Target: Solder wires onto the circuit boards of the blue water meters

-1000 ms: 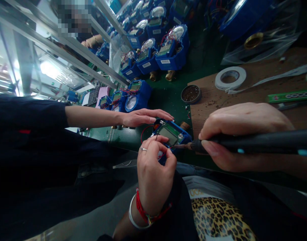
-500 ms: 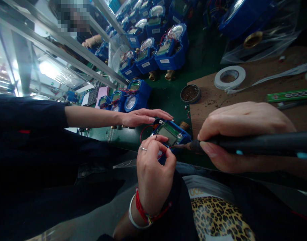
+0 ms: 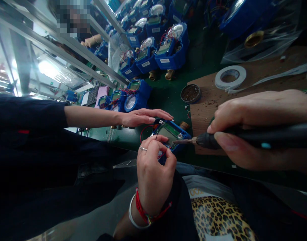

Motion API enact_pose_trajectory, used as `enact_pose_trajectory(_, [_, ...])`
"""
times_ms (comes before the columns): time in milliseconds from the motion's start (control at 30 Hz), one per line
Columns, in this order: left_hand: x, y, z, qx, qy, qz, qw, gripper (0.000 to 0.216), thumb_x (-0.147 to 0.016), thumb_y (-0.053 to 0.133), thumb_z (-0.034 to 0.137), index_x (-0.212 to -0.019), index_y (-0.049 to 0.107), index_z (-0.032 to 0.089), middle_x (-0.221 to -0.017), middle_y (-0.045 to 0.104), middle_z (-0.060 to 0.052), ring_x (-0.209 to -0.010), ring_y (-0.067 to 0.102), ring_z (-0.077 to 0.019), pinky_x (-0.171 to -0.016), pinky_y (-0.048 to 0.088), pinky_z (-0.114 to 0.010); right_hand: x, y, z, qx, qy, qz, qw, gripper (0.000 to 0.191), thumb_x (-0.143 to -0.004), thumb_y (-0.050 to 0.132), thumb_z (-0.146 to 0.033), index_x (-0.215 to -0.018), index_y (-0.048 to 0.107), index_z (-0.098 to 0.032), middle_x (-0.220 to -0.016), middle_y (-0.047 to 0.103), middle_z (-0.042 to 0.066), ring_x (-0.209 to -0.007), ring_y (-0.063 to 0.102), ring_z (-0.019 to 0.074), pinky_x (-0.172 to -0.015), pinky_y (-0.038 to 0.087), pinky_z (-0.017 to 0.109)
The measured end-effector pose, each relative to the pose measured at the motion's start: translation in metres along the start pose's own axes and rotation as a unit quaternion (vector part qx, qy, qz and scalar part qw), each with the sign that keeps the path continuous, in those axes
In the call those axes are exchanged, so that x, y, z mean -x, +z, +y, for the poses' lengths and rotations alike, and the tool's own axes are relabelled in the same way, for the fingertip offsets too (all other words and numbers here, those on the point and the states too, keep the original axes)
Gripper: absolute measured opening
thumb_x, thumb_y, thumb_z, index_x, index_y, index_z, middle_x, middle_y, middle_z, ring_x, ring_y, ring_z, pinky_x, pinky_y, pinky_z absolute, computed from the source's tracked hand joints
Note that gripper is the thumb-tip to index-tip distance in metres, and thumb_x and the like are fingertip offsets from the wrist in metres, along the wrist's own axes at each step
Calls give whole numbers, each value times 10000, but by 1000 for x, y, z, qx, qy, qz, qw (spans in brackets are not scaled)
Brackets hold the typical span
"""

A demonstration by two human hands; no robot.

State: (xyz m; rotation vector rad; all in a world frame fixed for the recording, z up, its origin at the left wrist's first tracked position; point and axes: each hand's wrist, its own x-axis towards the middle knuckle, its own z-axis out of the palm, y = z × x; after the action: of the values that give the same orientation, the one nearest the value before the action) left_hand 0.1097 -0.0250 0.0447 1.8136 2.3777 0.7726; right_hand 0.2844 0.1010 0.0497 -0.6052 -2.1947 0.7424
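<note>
A blue meter unit with a small display lies at the near edge of the green bench. My left hand, with a ring and red wrist bands, pinches thin red wires at the unit's near side. My right hand is closed round a black soldering iron. The iron's tip points left and touches the unit's right corner. A co-worker's hand reaches in from the left and rests flat, fingers stretched, just behind the unit.
Several blue meter units stand in rows at the back, with more at middle left. A brown board carries a roll of white tape; a round tin sits at its left edge. A metal rack runs along the left.
My right hand and the soldering iron have drawn back slightly to the right and up, with the tip still at the unit's corner. My left hand and the co-worker's hand have stayed put.
</note>
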Motion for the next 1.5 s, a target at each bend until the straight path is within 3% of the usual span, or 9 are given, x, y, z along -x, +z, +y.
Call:
enact_pose_trajectory(200, [0, -2, 4, -13, -13, -12, 1000, 234, -767, 584, 32, -718, 479, 234, -956, 641, -29, -959, 630, -255, -852, 518, -493, 1, 2, 3, -17, -31, -5, 999, 213, -880, 468, -235, -671, 503, -219, -597, 591, -25, -489, 523, 100, -485, 382, 268])
enact_pose_trajectory(567, [-2, -4, 9, -26, -14, -26, 999, 186, -786, 569, 68, -731, 482, 223, -976, 645, -38, -975, 622, -242, -871, 510, -466, 4, 9, 9, -52, -36, -33, 997, 155, -862, 502, -221, -713, 544, -218, -596, 593, -5, -515, 524, 121, -515, 383, 280])
enact_pose_trajectory(1033, [-4, 0, 9, -16, -6, -19, 1000, 253, -760, 585, 17, -722, 467, 237, -955, 644, -44, -948, 625, -253, -831, 515, -495, 5, 13, 13, -74, -71, -24, 994, 109, -835, 527, -183, -731, 524, -219, -620, 583, -23, -519, 519, 97, -510, 393, 260])
enact_pose_trajectory(1500, [-4, -2, 8, -30, -7, -32, 999, 202, -785, 570, 50, -719, 472, 214, -966, 644, -57, -960, 612, -232, -857, 493, -450, 3, 10, 7, -43, -41, -13, 998, 175, -880, 497, -244, -711, 535, -224, -596, 593, -10, -512, 536, 113, -509, 405, 278])
